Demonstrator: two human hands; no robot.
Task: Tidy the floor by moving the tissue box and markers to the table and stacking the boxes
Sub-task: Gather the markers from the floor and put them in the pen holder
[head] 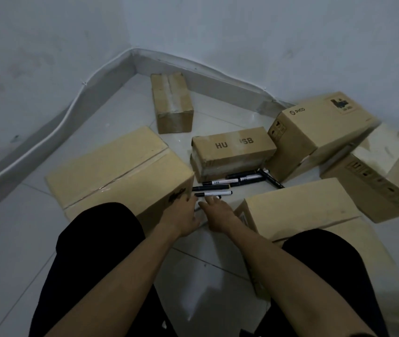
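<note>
Several black and white markers [237,182] lie scattered on the tiled floor between cardboard boxes. My left hand [182,215] reaches low beside the corner of a large box [118,171], with its fingers near the closest markers. My right hand [218,212] stretches out flat toward the nearest marker [214,193], fingers extended and holding nothing. A box lettered "HU SB" [232,152] sits just behind the markers. No tissue box is in view.
A small taped box [171,103] stands near the wall corner. A PICO box [320,132] leans at the right, another box [376,186] beyond it, and one more [303,215] by my right knee. My knees frame the floor in front.
</note>
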